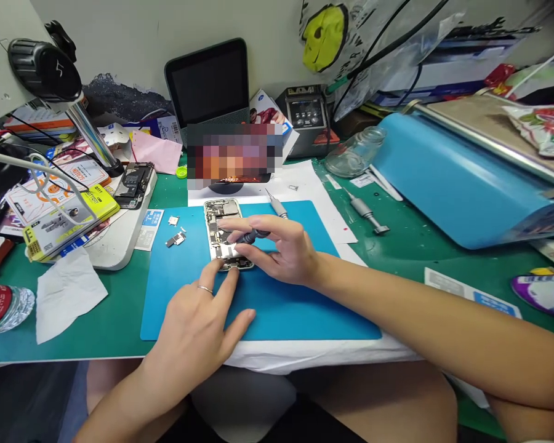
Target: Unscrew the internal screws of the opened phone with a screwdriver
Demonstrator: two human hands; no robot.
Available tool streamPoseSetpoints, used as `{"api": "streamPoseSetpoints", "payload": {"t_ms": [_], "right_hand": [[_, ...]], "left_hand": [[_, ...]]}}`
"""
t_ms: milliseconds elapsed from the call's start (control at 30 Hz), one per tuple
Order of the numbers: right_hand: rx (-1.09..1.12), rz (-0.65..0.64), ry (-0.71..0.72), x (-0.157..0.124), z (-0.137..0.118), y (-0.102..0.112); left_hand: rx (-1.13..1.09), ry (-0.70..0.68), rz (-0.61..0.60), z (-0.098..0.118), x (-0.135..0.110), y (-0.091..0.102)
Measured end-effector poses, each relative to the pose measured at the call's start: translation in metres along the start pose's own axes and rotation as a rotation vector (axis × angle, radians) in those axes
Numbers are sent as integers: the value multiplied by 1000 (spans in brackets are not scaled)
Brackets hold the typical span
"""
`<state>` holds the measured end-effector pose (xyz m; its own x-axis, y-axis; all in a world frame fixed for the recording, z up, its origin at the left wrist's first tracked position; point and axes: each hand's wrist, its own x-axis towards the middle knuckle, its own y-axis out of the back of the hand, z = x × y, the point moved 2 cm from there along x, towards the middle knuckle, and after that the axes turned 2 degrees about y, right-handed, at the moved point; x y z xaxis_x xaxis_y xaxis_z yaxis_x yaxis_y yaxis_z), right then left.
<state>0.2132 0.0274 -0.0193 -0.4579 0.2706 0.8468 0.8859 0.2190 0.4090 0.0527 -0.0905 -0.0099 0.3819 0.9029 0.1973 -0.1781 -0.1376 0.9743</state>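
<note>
The left hand (196, 326) is reaching over the near left part of the blue mat (300, 307); its fingers are standing apart, two fingertips pressing the near end of an opened phone (226, 252) without gripping it. The right hand (290, 252) is coming over the mat from the right, thumb and fingers closing around a dark screwdriver (252, 236); where its tip is meeting the phone, I cannot tell.

The phone is lying flat on the mat, a little left of its middle, its top end reaching the mat's far edge. With its insides showing, it is probably feeling light and stiff, with a smooth, slippery frame. The exposed parts are looking fragile, so the long outer edges are offering the safest hold, and fingertips are best bearing lightly on the rim.

Small loose parts (176, 239) are lying on the far left of the mat, likely light and easily flicked away. A grey screwdriver (277, 205) is lying across the mat's far edge, and another tool (367, 212) is resting on the green surface (397, 249) right of the mat. Beyond the mat, a dark screen (207, 86) is standing upright.
</note>
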Motion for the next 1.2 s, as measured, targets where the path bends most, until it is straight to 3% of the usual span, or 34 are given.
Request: {"api": "streamPoseSetpoints", "payload": {"t_ms": [167, 267, 400, 500, 633, 767, 900, 1200], "right_hand": [[-177, 75, -34, 0, 0, 9], [-394, 104, -178, 5, 0, 20], [-544, -113, -443, 11, 7, 28], [-616, -295, -556, 9, 11, 27], [-716, -439, -671, 7, 13, 24], [-737, -533, -700, 7, 12, 20], [-765, -550, -700, 6, 11, 19], [-824, -475, -667, 9, 5, 22]], "left_hand": [[11, 10, -11, 0, 1, 0], [22, 6, -19, 0, 0, 1], [31, 9, -25, -1, -1, 0], [23, 9, -28, -1, 0, 0], [18, 9, -27, -1, 1, 0], [32, 8, -33, -1, 0, 0], [30, 5, -25, -2, 0, 0], [13, 8, -23, -1, 0, 0]]}}
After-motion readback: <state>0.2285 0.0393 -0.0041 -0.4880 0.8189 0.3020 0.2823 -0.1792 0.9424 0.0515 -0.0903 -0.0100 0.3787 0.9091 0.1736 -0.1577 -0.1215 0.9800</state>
